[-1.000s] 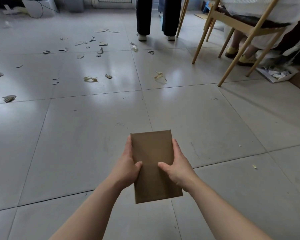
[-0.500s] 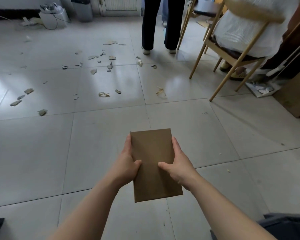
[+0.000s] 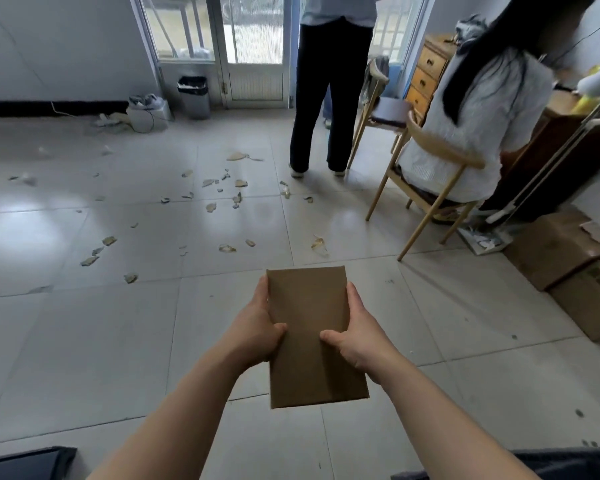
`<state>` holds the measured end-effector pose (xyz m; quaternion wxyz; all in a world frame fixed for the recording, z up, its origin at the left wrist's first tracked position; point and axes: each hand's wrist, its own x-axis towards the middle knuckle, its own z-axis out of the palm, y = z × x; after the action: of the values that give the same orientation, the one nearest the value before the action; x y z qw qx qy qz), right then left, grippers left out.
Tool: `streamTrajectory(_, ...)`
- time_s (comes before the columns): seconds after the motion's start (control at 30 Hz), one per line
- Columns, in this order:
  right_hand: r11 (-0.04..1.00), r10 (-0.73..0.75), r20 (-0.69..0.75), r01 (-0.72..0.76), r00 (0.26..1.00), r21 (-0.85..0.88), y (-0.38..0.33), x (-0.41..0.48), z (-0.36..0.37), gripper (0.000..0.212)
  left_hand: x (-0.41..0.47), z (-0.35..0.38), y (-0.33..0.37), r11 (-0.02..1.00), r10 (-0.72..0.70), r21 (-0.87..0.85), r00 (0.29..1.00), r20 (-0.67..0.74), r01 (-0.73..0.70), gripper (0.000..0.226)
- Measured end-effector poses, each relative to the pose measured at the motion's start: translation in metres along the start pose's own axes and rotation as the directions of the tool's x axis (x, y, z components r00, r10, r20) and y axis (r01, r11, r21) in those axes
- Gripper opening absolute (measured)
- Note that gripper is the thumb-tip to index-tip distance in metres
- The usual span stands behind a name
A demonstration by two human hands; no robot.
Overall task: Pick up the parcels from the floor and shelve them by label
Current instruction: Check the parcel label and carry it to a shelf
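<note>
A flat brown cardboard parcel is held in front of me above the tiled floor, its plain face up and no label showing. My left hand grips its left edge, thumb on top. My right hand grips its right edge the same way. No shelf is in view.
One person stands ahead; another sits on a wooden chair at the right. Cardboard boxes lie on the floor at the right. Paper scraps litter the tiles. A bin stands by the glass door.
My view has tilted upward, showing the door, the standing person and the boxes. The parcel and both hands keep the same grip and place in front of me.
</note>
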<state>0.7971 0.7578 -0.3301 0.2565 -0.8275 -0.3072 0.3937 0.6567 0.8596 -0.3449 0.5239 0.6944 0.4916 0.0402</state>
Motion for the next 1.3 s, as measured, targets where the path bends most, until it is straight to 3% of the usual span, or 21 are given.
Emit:
streamTrajectory(0.43,0.996,-0.084,0.003,0.084,0.996,0.016,-0.1,-0.11,-0.059,0.089,-0.12,-0.083,0.091,0.997,0.02,-0.068,1.0,0.0,-0.019,0.085)
streamTrajectory(0.7,0.989,-0.149,0.004,0.149,0.989,0.016,-0.118,-0.155,-0.054,0.068,-0.169,-0.105,0.096,0.996,0.035,-0.085,0.999,-0.001,-0.035,0.075)
streamTrajectory(0.87,0.98,-0.19,-0.027,0.191,0.981,0.049,-0.12,-0.167,-0.045,0.074,-0.188,-0.11,0.089,0.992,0.07,-0.103,0.997,-0.034,-0.073,0.081)
streamTrajectory(1.0,0.953,-0.224,-0.094,0.238,0.97,0.186,-0.123,-0.172,-0.039,0.077,-0.197,-0.113,0.081,0.983,0.095,-0.145,0.986,-0.136,-0.114,0.093)
streamTrajectory(1.13,0.926,-0.217,-0.079,0.231,0.973,0.298,-0.129,-0.178,-0.034,0.064,-0.203,-0.119,0.075,0.986,0.136,-0.068,0.973,-0.188,-0.151,0.098)
streamTrajectory(1.23,0.941,-0.239,-0.098,0.256,0.966,0.223,-0.136,-0.182,-0.03,0.07,-0.207,-0.122,0.074,0.982,0.188,0.019,0.957,-0.219,-0.189,0.092)
streamTrajectory(1.3,0.943,-0.271,-0.11,0.287,0.956,0.171,-0.139,-0.182,-0.027,0.077,-0.209,-0.125,0.074,0.973,0.231,0.066,0.936,-0.266,-0.221,0.077)
